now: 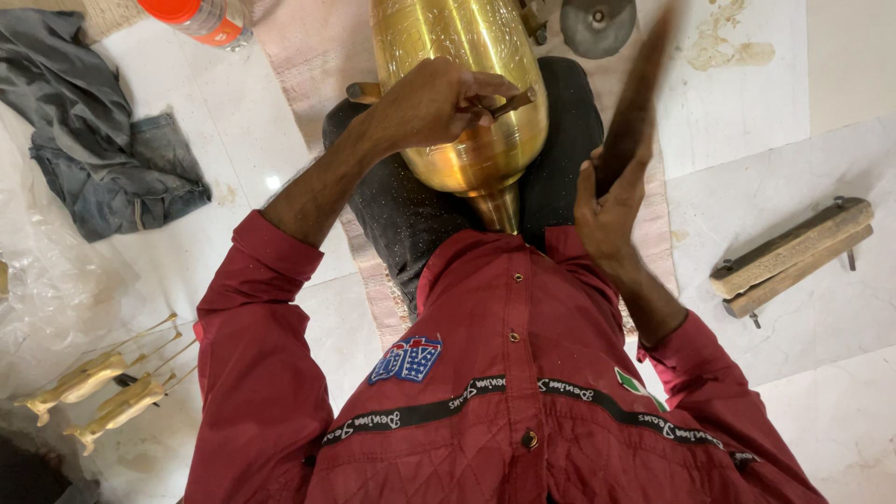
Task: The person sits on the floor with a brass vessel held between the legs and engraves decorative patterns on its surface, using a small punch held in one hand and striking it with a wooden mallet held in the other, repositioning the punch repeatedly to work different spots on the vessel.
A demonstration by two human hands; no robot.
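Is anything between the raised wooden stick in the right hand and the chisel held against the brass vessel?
Nothing visible. The right hand holds the blurred wooden stick up beside the brass vessel; the left hand grips the chisel, its butt end exposed.

Floor workshop: brass vase (471,84), wooden clamp (791,257)

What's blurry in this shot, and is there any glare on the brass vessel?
Head view: the dark stick raised in the right hand is smeared by motion blur; the left hand, pressing a small tool to the brass vessel, is sharp. Bright streaks of glare run down the vessel.
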